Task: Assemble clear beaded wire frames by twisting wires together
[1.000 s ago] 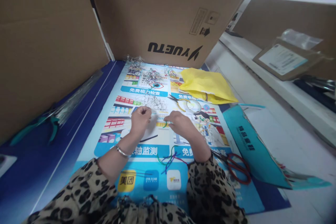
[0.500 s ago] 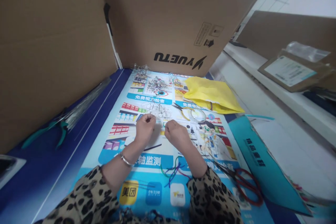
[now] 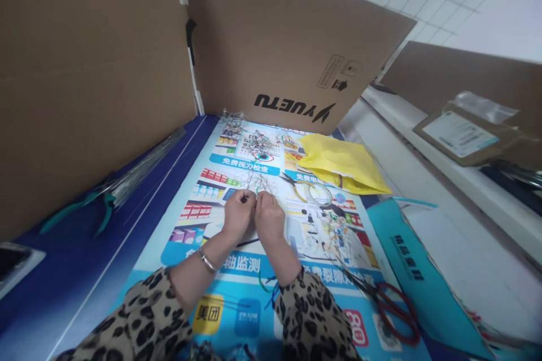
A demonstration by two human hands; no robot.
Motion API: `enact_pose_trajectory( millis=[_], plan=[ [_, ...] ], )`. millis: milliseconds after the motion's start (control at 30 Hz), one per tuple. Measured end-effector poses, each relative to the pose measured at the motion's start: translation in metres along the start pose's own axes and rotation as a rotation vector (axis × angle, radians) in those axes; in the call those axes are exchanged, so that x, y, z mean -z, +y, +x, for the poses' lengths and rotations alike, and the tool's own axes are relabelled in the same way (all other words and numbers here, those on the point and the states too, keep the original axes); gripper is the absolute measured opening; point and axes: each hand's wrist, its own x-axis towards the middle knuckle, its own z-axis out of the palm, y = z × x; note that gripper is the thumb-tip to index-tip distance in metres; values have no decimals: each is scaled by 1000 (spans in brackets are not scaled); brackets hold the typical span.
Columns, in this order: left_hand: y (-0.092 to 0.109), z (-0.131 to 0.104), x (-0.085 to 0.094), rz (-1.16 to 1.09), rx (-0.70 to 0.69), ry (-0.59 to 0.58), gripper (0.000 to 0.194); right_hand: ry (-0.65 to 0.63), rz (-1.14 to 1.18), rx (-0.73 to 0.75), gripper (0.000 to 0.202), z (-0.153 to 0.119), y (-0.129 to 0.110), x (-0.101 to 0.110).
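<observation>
My left hand (image 3: 239, 213) and my right hand (image 3: 270, 215) meet above the middle of the printed sheet (image 3: 249, 262). Both are closed, with fingertips pinched close together; whatever lies between them is too small to name. A bit of green shows just above the fingertips. Right behind the hands is a tangle of thin wire (image 3: 258, 181). Beneath my right forearm lie green and blue strands (image 3: 271, 287), partly covered by the sleeve. Yellow-handled pliers (image 3: 298, 187) rest beyond my right hand, beside a clear ring-shaped coil (image 3: 320, 194).
Red-handled scissors (image 3: 397, 311) lie at the right, near a teal folder (image 3: 423, 276). A yellow pouch (image 3: 345, 163) is at the back right. Teal-handled pliers (image 3: 108, 211) and a bundle of thin wires (image 3: 144, 172) lie left. Cardboard panels (image 3: 296, 39) wall the left and back.
My right hand has moved left until it meets my left hand; before, there was a gap between them. The camera view has shifted slightly.
</observation>
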Motion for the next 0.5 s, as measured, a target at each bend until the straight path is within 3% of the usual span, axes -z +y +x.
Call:
enact_pose_trajectory(
  millis=[233,500],
  plan=[
    [-1,0,0,6,-3,-23,13,-38,63,-23,26,4,-2,2],
    [-4,2,2,45,-6,-30,12,-42,387,-123,26,5,3,3]
  ],
)
